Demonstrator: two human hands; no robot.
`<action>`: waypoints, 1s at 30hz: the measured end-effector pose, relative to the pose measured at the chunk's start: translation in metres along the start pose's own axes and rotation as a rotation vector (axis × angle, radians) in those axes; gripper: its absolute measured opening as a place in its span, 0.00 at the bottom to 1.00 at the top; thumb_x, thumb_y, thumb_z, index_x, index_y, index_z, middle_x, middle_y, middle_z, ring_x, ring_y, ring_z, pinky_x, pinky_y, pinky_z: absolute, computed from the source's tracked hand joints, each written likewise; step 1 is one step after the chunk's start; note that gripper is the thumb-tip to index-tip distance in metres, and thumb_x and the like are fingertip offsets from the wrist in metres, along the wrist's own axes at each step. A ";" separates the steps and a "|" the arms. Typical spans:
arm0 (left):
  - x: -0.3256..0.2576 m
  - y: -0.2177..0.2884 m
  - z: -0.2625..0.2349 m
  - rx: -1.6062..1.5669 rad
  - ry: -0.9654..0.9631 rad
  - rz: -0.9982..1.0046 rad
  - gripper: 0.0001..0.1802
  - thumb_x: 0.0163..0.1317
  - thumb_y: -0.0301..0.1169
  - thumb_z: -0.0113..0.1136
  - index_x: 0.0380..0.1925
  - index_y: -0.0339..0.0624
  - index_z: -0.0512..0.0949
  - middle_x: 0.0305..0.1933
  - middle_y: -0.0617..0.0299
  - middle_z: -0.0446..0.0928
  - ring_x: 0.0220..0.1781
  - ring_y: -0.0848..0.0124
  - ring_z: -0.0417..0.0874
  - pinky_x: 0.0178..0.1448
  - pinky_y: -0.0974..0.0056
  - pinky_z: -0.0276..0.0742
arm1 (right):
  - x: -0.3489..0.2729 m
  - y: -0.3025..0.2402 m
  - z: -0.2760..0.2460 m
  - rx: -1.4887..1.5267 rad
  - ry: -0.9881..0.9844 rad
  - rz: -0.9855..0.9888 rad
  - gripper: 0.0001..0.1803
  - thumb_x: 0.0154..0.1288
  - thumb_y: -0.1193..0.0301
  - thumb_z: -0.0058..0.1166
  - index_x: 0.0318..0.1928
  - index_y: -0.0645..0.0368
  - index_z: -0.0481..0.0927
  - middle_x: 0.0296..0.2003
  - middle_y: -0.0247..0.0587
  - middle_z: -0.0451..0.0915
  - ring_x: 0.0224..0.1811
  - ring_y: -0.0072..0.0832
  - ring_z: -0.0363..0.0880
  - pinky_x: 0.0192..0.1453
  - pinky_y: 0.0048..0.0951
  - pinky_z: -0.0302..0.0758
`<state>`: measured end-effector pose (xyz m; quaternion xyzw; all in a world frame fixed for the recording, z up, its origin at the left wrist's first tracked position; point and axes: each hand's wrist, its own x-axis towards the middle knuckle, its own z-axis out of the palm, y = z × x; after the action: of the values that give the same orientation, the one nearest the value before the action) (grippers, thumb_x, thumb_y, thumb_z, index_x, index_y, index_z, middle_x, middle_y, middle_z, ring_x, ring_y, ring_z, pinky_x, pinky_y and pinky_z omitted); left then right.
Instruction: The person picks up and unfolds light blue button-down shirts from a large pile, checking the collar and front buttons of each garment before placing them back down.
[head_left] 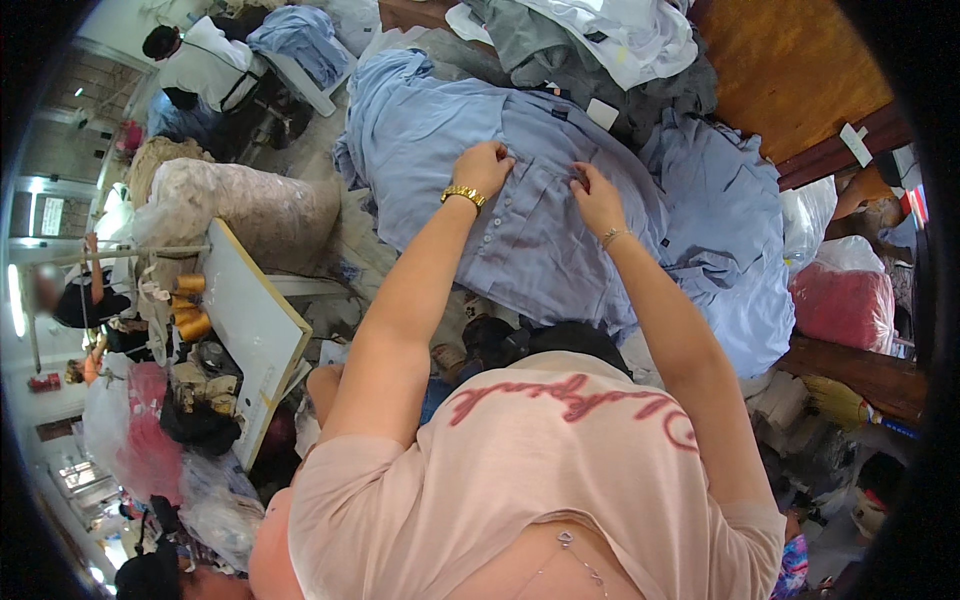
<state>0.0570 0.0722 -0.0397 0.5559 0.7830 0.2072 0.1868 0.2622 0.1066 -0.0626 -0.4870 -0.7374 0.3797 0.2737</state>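
A light blue buttoned shirt (520, 225) lies spread in front of me on a thick pile of similar blue garments. My left hand (483, 168), with a gold watch on its wrist, is closed in a pinch on the cloth beside the button placket. To the right of the placket, my right hand (597, 195) rests low over the shirt, its fingers curved and the fingertips slightly apart. I see nothing between them. A row of small pale buttons (489, 238) runs along the placket between my forearms. Dark labels show at the collars.
More blue shirts (725, 240) hang at the right of the pile. Grey and white garments (560, 50) are heaped beyond it. A white board (245, 340) stands at left near a large stuffed sack (240, 205). A co-worker (207, 65) sits at far left.
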 end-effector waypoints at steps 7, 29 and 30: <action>0.011 -0.035 -0.021 -0.443 0.326 0.117 0.14 0.52 0.28 0.55 0.41 0.42 0.75 0.43 0.56 0.75 0.36 0.64 0.77 0.42 0.64 0.72 | -0.050 0.033 -0.033 -0.003 0.252 -0.062 0.11 0.58 0.70 0.47 0.39 0.62 0.75 0.34 0.45 0.75 0.36 0.36 0.72 0.43 0.32 0.68; -0.063 -0.199 -0.027 -0.972 0.395 -0.543 0.21 0.59 0.34 0.49 0.51 0.35 0.67 0.48 0.57 0.72 0.48 0.70 0.71 0.51 0.67 0.65 | -0.240 0.167 -0.027 0.382 -0.236 0.868 0.24 0.62 0.66 0.43 0.59 0.51 0.61 0.20 0.35 0.73 0.11 0.21 0.64 0.12 0.23 0.59; -0.061 -0.200 -0.027 -0.977 0.465 -0.516 0.21 0.58 0.32 0.50 0.51 0.35 0.68 0.47 0.58 0.73 0.47 0.71 0.71 0.51 0.67 0.65 | -0.235 0.154 -0.024 0.530 -0.119 0.876 0.19 0.62 0.66 0.44 0.54 0.51 0.64 0.19 0.34 0.71 0.10 0.21 0.63 0.12 0.23 0.59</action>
<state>-0.0970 -0.0478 -0.1201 0.1375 0.7271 0.6074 0.2889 0.4475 -0.0674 -0.1846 -0.6416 -0.3570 0.6597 0.1604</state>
